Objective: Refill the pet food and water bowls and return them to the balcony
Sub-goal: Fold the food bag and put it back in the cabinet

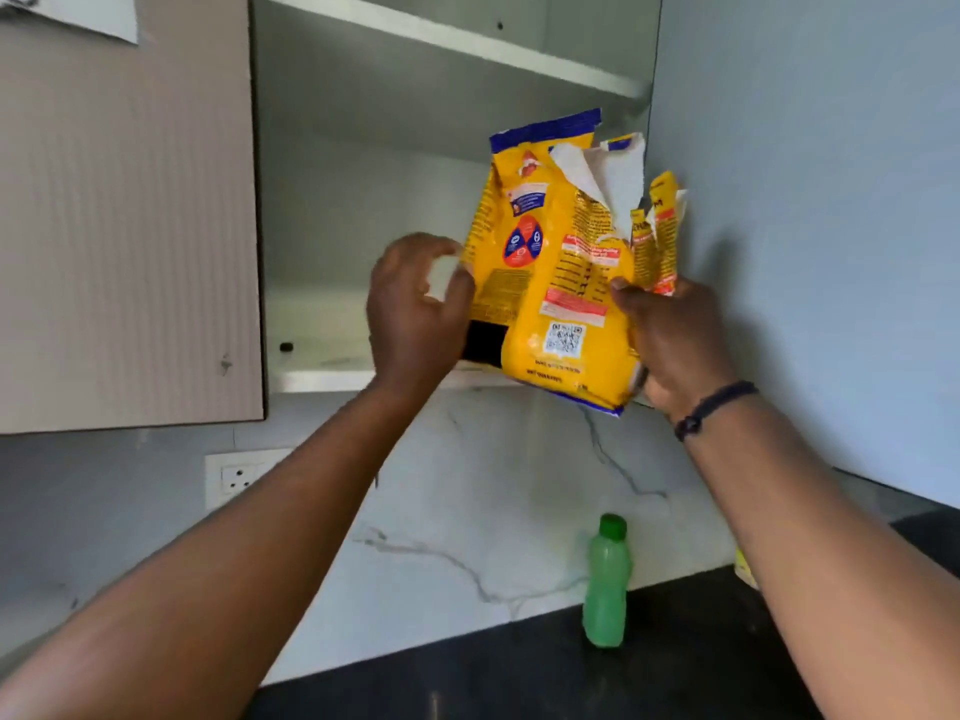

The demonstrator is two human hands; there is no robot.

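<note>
Right hand (670, 340) clamped on yellow food bag (550, 283); left hand (415, 309) at its opposite edge, grip unclear

Under my right hand (675, 345) the black bench (519, 678) carries an upright green bottle (605, 584). Left of my left hand (415, 314), the cupboard shelf (322, 379) holds one small dark object (285, 347).
</note>
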